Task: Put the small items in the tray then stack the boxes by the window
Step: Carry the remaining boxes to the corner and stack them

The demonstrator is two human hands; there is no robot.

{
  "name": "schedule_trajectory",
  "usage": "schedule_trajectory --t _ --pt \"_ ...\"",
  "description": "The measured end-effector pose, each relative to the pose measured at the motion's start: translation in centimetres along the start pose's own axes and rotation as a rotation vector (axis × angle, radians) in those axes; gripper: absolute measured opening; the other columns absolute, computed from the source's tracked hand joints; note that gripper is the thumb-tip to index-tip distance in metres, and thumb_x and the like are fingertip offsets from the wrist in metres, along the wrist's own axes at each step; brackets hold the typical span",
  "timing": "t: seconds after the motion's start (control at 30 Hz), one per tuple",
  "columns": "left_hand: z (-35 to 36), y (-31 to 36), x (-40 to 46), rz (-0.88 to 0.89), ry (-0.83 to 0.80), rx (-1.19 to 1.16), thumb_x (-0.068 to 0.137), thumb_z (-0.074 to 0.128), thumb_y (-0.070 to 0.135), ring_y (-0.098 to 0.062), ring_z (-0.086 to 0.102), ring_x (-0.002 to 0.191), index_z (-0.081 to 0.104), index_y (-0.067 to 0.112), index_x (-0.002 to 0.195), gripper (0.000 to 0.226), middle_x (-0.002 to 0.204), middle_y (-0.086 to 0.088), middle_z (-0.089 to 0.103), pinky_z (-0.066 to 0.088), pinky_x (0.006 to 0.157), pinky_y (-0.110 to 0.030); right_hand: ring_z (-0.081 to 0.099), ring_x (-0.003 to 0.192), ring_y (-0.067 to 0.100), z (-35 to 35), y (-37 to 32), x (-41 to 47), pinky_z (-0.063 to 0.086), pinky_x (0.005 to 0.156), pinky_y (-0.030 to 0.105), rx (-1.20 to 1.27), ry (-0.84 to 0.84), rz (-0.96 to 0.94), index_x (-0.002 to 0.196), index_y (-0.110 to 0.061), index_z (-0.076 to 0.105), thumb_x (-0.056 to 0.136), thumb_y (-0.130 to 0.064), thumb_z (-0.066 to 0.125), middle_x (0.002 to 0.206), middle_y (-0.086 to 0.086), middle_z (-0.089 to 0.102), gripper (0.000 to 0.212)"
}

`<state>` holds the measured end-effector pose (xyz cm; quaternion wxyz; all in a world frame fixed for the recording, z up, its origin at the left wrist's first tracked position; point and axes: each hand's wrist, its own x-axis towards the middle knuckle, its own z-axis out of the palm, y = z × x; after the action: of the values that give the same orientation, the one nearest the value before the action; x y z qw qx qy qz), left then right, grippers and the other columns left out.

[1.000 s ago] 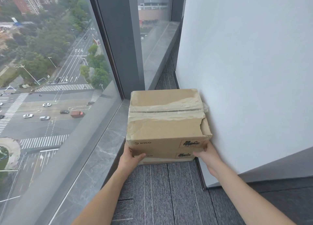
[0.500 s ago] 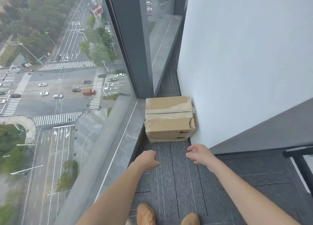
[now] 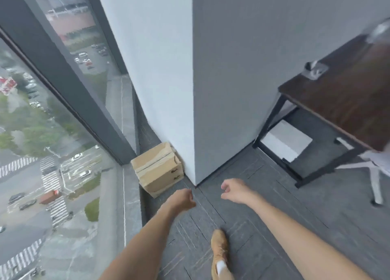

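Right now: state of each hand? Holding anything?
Left hand: fingers loosely curled, holding nothing, clear of the cardboard box.
Right hand: fingers loosely curled, holding nothing.

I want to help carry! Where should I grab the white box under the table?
Probably hold the white box by its two short ends, one hand on each. Come from the open front of the table, between its black legs, because the top blocks reaching down. It lies flat on the floor.
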<state>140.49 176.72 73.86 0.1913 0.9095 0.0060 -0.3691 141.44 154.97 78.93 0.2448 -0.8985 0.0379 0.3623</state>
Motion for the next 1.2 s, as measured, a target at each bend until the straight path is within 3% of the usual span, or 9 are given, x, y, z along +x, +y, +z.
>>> schedule_trajectory --t 0.23,0.37,0.5,0.57,0.63,0.77,0.87,0.97,1.2 --pt "6.5 16.0 -4.0 0.325 -0.099 0.328 0.088 0.06 0.031 -0.026 0.062 0.111 0.056 0.02 0.098 0.016 0.12 -0.008 0.066 0.048 0.087 -0.03 0.061 0.11 0.017 -1.6 13.7 -16.8 0.047 0.088 0.026 0.218 0.254 0.247 0.13 -0.022 0.061 0.091 -0.037 0.064 0.131 -0.001 0.062 0.041" --pt "12.8 27.5 -8.3 0.492 -0.173 0.495 0.092 0.06 0.034 -0.026 0.058 0.121 0.059 0.014 0.123 0.037 0.129 -0.008 0.063 0.046 0.097 -0.031 0.061 0.116 0.02 -0.9 23.0 -27.0 0.044 0.084 0.024 0.349 0.412 0.396 0.13 -0.019 0.062 0.093 -0.037 0.063 0.132 0.002 0.062 0.042" --pt "20.4 38.8 -13.4 0.639 -0.254 0.613 0.092 0.057 0.031 -0.026 0.058 0.117 0.058 0.015 0.126 0.037 0.129 -0.007 0.061 0.049 0.097 -0.034 0.065 0.115 0.032 1.2 32.9 -37.3 0.051 0.095 0.039 0.5 0.536 0.552 0.121 -0.003 0.065 0.092 -0.033 0.059 0.126 0.017 0.067 0.043" --pt "25.1 44.1 -15.7 0.715 -0.286 0.67 0.089 0.056 0.033 -0.024 0.06 0.112 0.059 0.018 0.124 0.038 0.126 -0.004 0.062 0.051 0.094 -0.035 0.066 0.109 0.04 2.8 38.3 -42.4 0.054 0.09 0.047 0.564 0.577 0.62 0.116 0.007 0.063 0.09 -0.028 0.056 0.12 0.025 0.067 0.045" --pt "30.9 49.4 -18.2 0.812 -0.327 0.734 0.087 0.055 0.033 -0.021 0.061 0.105 0.061 0.018 0.118 0.035 0.12 -0.003 0.064 0.05 0.089 -0.031 0.068 0.103 0.042 4.9 44.3 -47.6 0.057 0.08 0.044 0.628 0.615 0.694 0.109 0.01 0.065 0.088 -0.023 0.054 0.108 0.027 0.071 0.041" --pt "43.8 59.4 -24.8 0.993 -0.434 0.876 0.089 0.056 0.032 -0.017 0.058 0.088 0.061 0.019 0.094 0.015 0.094 -0.001 0.064 0.041 0.071 -0.024 0.067 0.11 0.037 10.8 55.6 -58.0 0.055 0.093 0.045 0.791 0.708 0.862 0.116 0.006 0.066 0.093 -0.02 0.055 0.118 0.026 0.068 0.037" --pt "53.1 66.0 -30.5 1.125 -0.5 0.968 0.088 0.057 0.031 -0.017 0.051 0.071 0.051 0.022 0.071 0.02 0.071 0.001 0.053 0.033 0.059 -0.024 0.064 0.115 0.031 15.2 62.9 -65.4 0.053 0.099 0.042 0.864 0.728 0.975 0.121 0.0 0.066 0.096 -0.022 0.054 0.125 0.019 0.067 0.035" --pt "60.5 72.1 -36.1 1.225 -0.554 0.992 0.089 0.056 0.031 -0.016 0.044 0.072 0.05 0.021 0.079 0.015 0.078 -0.003 0.048 0.03 0.064 -0.027 0.06 0.12 0.024 17.9 69.4 -71.5 0.05 0.102 0.037 0.926 0.77 1.067 0.126 -0.011 0.064 0.096 -0.026 0.055 0.13 0.007 0.064 0.035" --pt "72.5 84.1 -42.5 1.312 -0.632 1.002 0.092 0.056 0.031 -0.016 0.049 0.071 0.055 0.021 0.081 0.015 0.077 -0.002 0.054 0.036 0.066 -0.028 0.062 0.116 0.022 19.2 83.2 -79.1 0.051 0.1 0.038 1.065 0.843 1.191 0.122 -0.019 0.065 0.094 -0.033 0.061 0.127 0.004 0.067 0.031"
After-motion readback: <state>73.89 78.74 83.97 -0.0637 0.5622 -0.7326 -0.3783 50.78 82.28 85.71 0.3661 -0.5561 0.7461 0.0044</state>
